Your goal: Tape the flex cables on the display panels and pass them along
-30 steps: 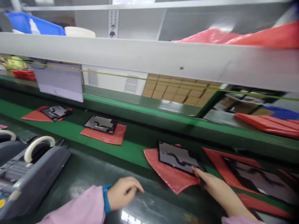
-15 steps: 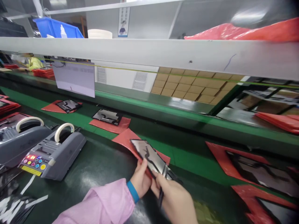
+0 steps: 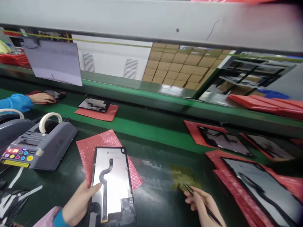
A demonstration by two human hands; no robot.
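Observation:
My left hand [image 3: 77, 205] grips the left edge of a flat display panel [image 3: 112, 183] with a black flex cable on its pale back. The panel lies partly over a red bubble bag [image 3: 94, 148] on the dark bench. My right hand [image 3: 203, 205] is to the right of the panel, apart from it, fingers closed on thin black tweezers [image 3: 189, 190] that point up and left.
A grey tape dispenser [image 3: 40, 146] with a tape roll stands at the left. More panels on red bags [image 3: 239, 164] lie on the green belt [image 3: 146, 130] at right and further back [image 3: 96, 108]. Another person's blue-sleeved hand [image 3: 40, 98] rests on a panel at far left.
The panel and its red bag came off the belt toward me and now lie on the bench. My right hand let go of the panel and moved right with the tweezers.

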